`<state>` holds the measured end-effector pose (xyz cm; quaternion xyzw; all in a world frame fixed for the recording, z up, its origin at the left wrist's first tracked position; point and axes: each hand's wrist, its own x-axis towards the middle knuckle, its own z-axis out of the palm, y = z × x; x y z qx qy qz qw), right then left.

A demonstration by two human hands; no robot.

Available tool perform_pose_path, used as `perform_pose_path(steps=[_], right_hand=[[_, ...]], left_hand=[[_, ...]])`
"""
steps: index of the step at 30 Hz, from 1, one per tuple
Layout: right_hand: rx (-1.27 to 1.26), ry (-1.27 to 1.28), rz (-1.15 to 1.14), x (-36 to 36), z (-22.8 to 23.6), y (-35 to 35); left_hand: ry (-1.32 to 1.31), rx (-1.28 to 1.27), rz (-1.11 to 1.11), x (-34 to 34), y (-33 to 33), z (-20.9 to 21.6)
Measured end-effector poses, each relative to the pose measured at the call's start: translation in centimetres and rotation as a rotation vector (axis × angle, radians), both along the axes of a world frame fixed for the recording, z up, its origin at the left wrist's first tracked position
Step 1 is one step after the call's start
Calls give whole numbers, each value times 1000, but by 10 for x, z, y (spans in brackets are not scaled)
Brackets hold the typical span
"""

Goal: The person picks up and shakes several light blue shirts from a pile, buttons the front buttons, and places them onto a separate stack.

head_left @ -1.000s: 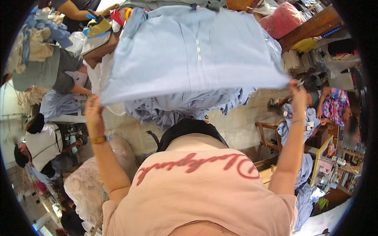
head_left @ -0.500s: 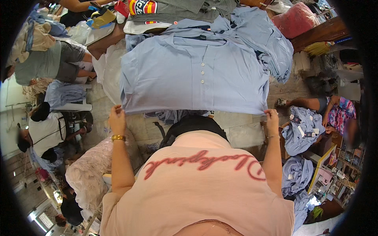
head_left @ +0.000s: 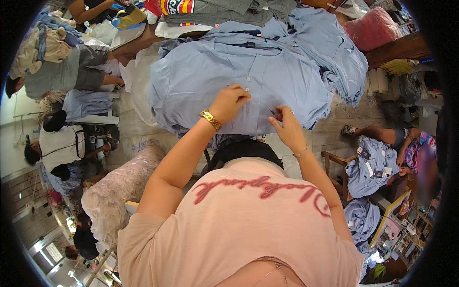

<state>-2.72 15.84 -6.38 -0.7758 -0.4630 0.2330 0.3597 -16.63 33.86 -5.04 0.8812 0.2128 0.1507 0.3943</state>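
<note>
A light blue shirt (head_left: 201,71) with white buttons down its front placket lies spread on a pile of similar blue garments. My left hand (head_left: 231,102), with a gold watch on its wrist, is over the shirt front. Its fingertips are pinched together by the placket just under a button (head_left: 247,90); what they grip is too small to make out. My right hand (head_left: 289,128) is above the lower right part of the shirt, its thumb and fingers curved around a small dark object (head_left: 276,115), whose kind is unclear.
Grey garments (head_left: 215,18) and more blue garments (head_left: 330,52) are heaped beyond the shirt. A red wrapped bundle (head_left: 373,28) is at the far right. A large plastic-wrapped sack (head_left: 114,191) stands at the left. Other people are on both sides, one beside blue garments (head_left: 373,165).
Both hands have let go of the shirt's lower corners and come inward over its front. The left is now pinched by the buttons. The hem has dropped and looks looser.
</note>
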Motion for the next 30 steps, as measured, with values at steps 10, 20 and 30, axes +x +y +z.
perform_pose_path(steps=[10,20,30], right_hand=[[-124,-135,241,-15,18,51],[-109,-255,292,-13,13,54],[169,22,290,-9,3,34]], left_hand=[[-8,-258,168,0,10,12],[-385,-508,568,6,32,-7],[247,393,191,43,23,9]])
